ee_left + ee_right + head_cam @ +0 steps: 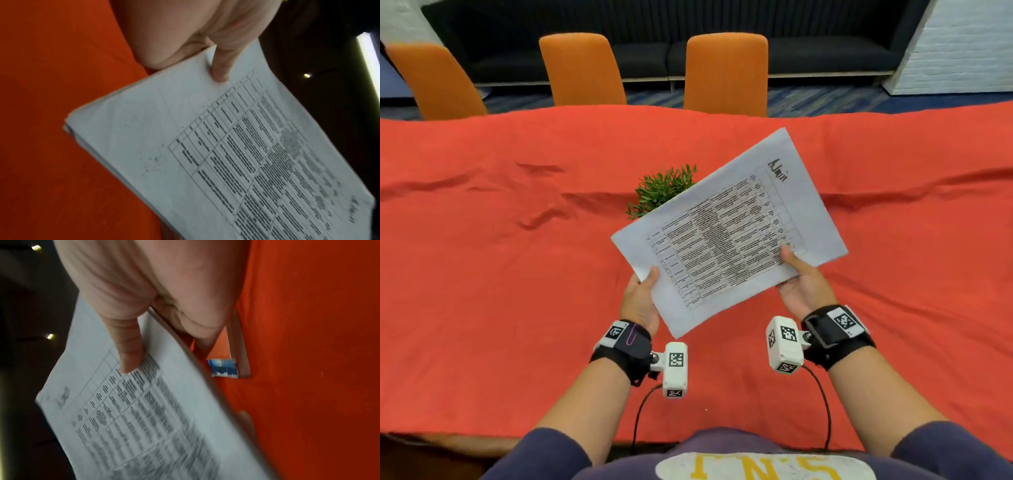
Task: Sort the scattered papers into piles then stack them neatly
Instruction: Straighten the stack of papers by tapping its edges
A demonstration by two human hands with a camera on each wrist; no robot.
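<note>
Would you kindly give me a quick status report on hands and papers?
Both hands, left and right, hold one stack of papers above the red cloth. No loose sheets visible. Plant behind the stack.

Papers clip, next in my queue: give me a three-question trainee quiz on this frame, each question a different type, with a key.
1. True or false: the papers lie flat on the red cloth.
2. Multiple choice: what holds the papers? A) the left hand only B) the right hand only C) both hands, thumbs on top
3. Fill in: the green thing partly hidden behind the papers is a ____.

Key:
1. False; they are held up above the cloth.
2. C
3. plant
</note>
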